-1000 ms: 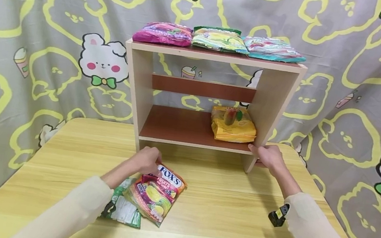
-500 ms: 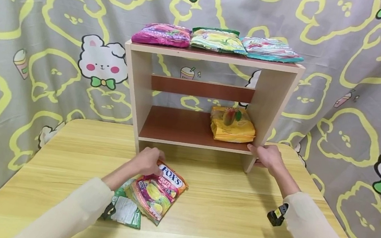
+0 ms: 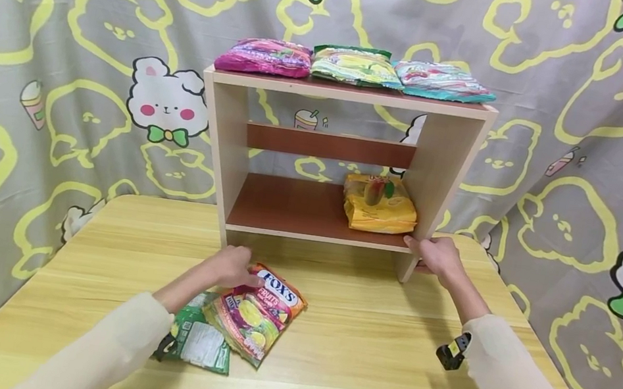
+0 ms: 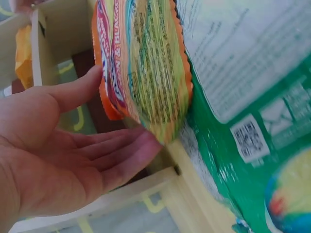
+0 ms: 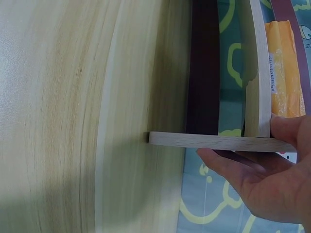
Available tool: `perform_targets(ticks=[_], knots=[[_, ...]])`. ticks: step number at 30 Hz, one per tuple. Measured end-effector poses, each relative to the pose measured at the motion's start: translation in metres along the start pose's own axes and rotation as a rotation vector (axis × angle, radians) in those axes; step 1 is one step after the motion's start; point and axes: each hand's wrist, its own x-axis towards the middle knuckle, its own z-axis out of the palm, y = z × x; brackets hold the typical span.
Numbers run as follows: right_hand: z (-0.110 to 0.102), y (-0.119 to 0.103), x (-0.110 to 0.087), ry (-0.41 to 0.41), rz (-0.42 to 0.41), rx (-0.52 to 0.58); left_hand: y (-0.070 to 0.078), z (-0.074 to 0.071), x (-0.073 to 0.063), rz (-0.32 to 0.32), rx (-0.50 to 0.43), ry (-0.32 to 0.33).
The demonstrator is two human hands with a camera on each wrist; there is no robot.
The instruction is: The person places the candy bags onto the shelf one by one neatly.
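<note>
My left hand (image 3: 231, 267) is at the upper left corner of a FOX'S fruit candy bag (image 3: 259, 313), which lies tilted on the table. In the left wrist view the thumb tip is right at the orange edge of the candy bag (image 4: 155, 63), and the fingers extend loosely by its end. Beneath it lies a green bag (image 3: 201, 342), back label up, partly covered by the candy bag and my forearm. At the other side, my right hand (image 3: 439, 257) grips the right side panel of the wooden shelf (image 5: 223, 141), thumb inside and fingers outside.
A yellow mango-print bag (image 3: 379, 207) sits on the shelf's middle board, at the right. Along the top board lie a pink bag (image 3: 267, 57), a green-yellow bag (image 3: 358, 68) and a teal-white bag (image 3: 443, 82). A patterned curtain (image 3: 85, 143) hangs behind the table (image 3: 354, 360).
My left hand has loosened from the FOX'S bag's top corner and shifted slightly left and down. More of the green bag shows. The right hand keeps its grip on the shelf.
</note>
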Motion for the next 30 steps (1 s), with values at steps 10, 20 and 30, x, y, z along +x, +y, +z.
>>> perform_targets(ticks=[10,20,30], knots=[[0.0,0.0,0.001,0.005,0.003,0.002,0.0,-0.004,-0.013,-0.016,0.045,-0.127],[0.0,0.001,0.001,-0.004,0.009,0.007,0.001,0.0,-0.016,-0.027,0.028,-0.15],[0.0,0.001,0.0,-0.009,0.006,0.002,0.005,0.002,-0.016,-0.021,-0.074,-0.075]])
